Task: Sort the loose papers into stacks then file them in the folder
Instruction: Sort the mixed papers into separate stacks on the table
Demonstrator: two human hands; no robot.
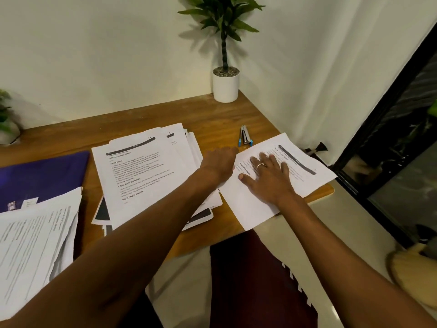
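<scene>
— What's on the wooden desk from where you stand?

— Mostly paper. The biggest thing is a messy pile of printed pages, just left of the person's fingers. Further left lies a purple folder, flat and closed, with a second stack of pages overlapping its near edge.

— And under the hands?

— A single printed sheet, set apart to the right of the pile, its near corner hanging over the desk's edge. The right hand lies flat on it, fingers straight and spread apart, a ring on one.

— The other hand?

— The left hand reaches across to that sheet's left edge. Its fingers point away from me, so I can't tell whether they pinch the paper or only touch it.

— Anything else?

— A potted plant in the corner well beyond the fingers, and a stapler just past the fingertips.
</scene>
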